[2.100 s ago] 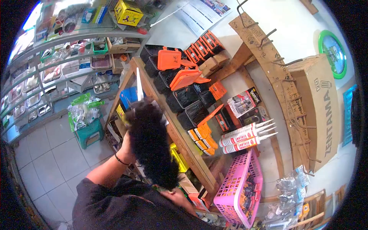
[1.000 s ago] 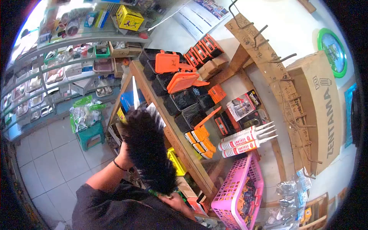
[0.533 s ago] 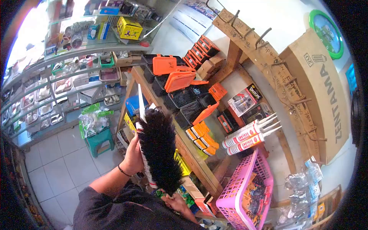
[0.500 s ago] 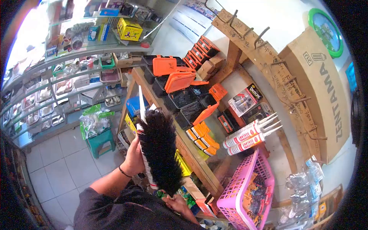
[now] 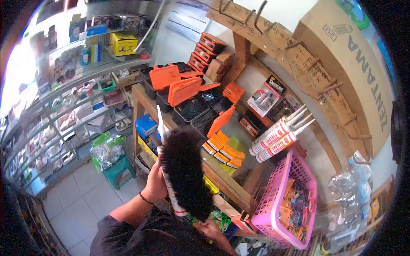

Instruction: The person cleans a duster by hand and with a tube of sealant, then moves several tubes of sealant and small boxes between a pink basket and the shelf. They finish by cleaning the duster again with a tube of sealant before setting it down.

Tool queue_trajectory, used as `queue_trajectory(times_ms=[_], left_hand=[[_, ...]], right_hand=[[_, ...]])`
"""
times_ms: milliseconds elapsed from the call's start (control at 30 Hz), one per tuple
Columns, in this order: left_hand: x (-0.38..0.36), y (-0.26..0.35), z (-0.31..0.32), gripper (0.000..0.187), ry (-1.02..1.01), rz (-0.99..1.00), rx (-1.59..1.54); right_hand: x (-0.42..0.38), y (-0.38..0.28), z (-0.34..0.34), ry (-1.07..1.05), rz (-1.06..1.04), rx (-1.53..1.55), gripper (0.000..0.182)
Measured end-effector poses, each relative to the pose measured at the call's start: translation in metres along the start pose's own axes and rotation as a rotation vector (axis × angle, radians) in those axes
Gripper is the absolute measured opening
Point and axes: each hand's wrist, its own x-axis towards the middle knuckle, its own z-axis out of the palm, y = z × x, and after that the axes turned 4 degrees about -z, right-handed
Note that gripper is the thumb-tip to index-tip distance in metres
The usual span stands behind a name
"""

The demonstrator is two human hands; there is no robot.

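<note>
My left hand (image 5: 155, 184) is closed around a white sealant tube (image 5: 171, 194), whose long pale nozzle (image 5: 161, 121) points up. Lying along the tube's right side is a duster (image 5: 186, 173) with thick black bristles, covering much of it. At the duster's lower end, my right hand (image 5: 209, 229) is closed on its handle, which is mostly hidden. Two silicone sealant tubes (image 5: 273, 145) rest on the shelf to the right. Small orange boxes (image 5: 223, 149) stand on the shelf just beyond the duster.
Black cases with raised orange lids (image 5: 184, 90) fill the wooden shelf (image 5: 228, 181). A pink basket (image 5: 279, 200) of small packets stands at right. Beyond are a large cardboard box (image 5: 354, 64) and metal hooks (image 5: 258, 19). A green stool (image 5: 117, 173) bearing plastic packs stands on the tiled floor.
The camera view has turned, so the shelf appears shifted and tilted. Both hands, with the tube and duster, sit slightly lower and further right in the picture; both grips stay the same.
</note>
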Motion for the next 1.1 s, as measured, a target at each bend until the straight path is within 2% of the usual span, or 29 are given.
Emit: queue_trajectory(times_ms=[33,67,100,167,200,300,333,367,400,433,467,500,533,567,600,633,667,700,767,833,867,900,967,1033,1100], left_hand=[[0.004,0.001,-0.001,0.048,-0.038,-0.185,-0.637],[0.008,0.0,-0.006,0.048,-0.156,-0.168,-0.591],[0.011,0.0,-0.006,0.048,-0.165,-0.183,-0.591],[0.015,0.003,0.001,0.052,0.023,0.499,1.269],[0.016,0.007,0.003,0.052,0.016,0.492,1.27],[0.024,0.021,0.003,0.055,-0.042,-0.165,-0.404],[0.025,0.023,-0.009,0.043,0.0,-0.198,-0.43],[0.026,0.031,0.004,0.045,0.14,-0.235,-0.327],[0.031,0.023,-0.018,0.046,-0.054,-0.22,-0.409],[0.035,0.015,-0.04,0.049,-0.248,-0.206,-0.488],[0.032,0.017,-0.034,0.05,-0.128,-0.152,-0.454],[0.029,0.019,-0.027,0.052,-0.01,-0.1,-0.416],[0.032,0.026,-0.029,0.057,0.035,0.014,0.374],[0.032,0.032,-0.026,0.057,0.027,0.013,0.383],[0.03,0.039,-0.02,0.054,-0.072,-0.095,-0.03],[0.03,0.05,-0.012,0.052,-0.169,-0.204,-0.443],[0.04,0.042,-0.031,0.051,-0.25,-0.149,-0.545],[0.037,0.038,-0.028,0.047,0.036,-0.195,-0.371],[0.04,0.042,-0.028,0.043,-0.043,-0.162,-0.355],[0.038,0.049,-0.013,0.048,0.028,-0.231,-0.542],[0.038,0.044,-0.02,0.048,0.029,-0.237,-0.54],[0.037,0.031,-0.037,0.047,-0.007,-0.221,-0.531],[0.037,0.019,-0.054,0.045,-0.083,-0.186,-0.511],[0.054,0.014,-0.05,0.044,-0.052,-0.269,-0.563],[0.057,0.017,-0.04,0.045,-0.035,-0.245,-0.55]], right_hand=[[0.004,0.008,0.006,0.02,0.014,0.124,0.041],[0.007,0.014,0.013,0.046,-0.015,0.049,0.041],[0.007,0.02,0.017,0.059,-0.007,0.057,0.041],[-0.002,-0.006,0.017,0.061,-0.016,-0.004,0.04],[-0.001,-0.008,0.02,0.062,-0.009,0.003,0.04],[0.011,0.001,0.034,0.102,0.092,0.038,0.04],[0.016,0.0,0.034,0.09,0.138,0.207,0.041],[0.019,0.0,0.035,0.076,0.186,0.378,0.041],[0.023,-0.002,0.034,0.075,0.185,0.383,0.041],[0.024,-0.024,0.026,0.052,0.135,0.211,0.044],[0.023,-0.037,0.023,0.029,0.086,0.044,0.048],[0.025,-0.037,0.024,0.029,0.087,0.055,0.048],[0.028,-0.036,0.023,-0.009,0.081,0.05,0.048],[0.032,-0.037,0.023,-0.045,0.072,0.043,0.048],[0.034,-0.038,0.023,-0.036,0.066,0.05,0.048],[0.034,-0.041,0.023,0.03,0.016,0.079,0.04],[0.037,-0.043,0.024,0.095,-0.035,0.108,0.034],[0.043,-0.035,0.029,0.103,-0.043,0.113,0.034],[0.052,-0.022,0.039,0.12,-0.003,0.071,0.036],[0.052,-0.021,0.04,0.091,-0.005,0.02,0.037],[0.05,-0.024,0.04,0.061,-0.006,-0.032,0.038],[0.05,-0.022,0.041,0.064,-0.002,-0.028,0.038],[0.05,-0.015,0.043,0.087,0.059,0.119,0.053],[0.056,-0.008,0.039,0.06,0.069,0.118,0.054],[0.059,-0.008,0.036,0.028,0.081,0.113,0.054]])
